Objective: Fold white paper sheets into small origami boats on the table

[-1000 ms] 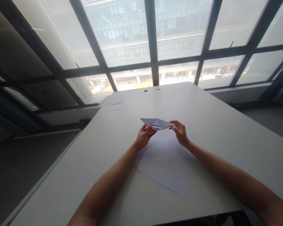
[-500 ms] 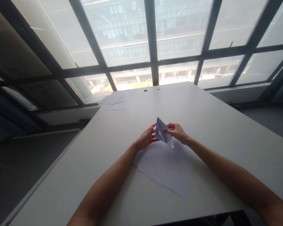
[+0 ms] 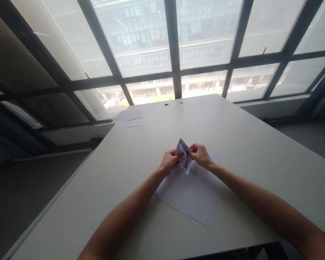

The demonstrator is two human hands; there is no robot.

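Observation:
A folded piece of paper (image 3: 182,146), diamond-shaped with its middle spread apart, is held up between both hands. My left hand (image 3: 170,160) grips its left side, thumb on the near face and the other fingers partly hidden behind. On the right side, my right hand (image 3: 200,155) pinches the edge between thumb and fingers. Loose white sheets (image 3: 191,196) lie on the table beneath the hands, overlapping at slightly different angles.
The white table (image 3: 249,144) reaches toward large windows (image 3: 203,32) with dark frames. More paper sheets (image 3: 131,115) lie at its far left corner. A small dark round hole (image 3: 166,104) is near the far edge. Blue curtains (image 3: 8,130) hang at the sides.
My left thumb has come onto the near face of the folded paper, closing that hand on it. The paper has turned more upright, dropped slightly, and its middle has spread apart.

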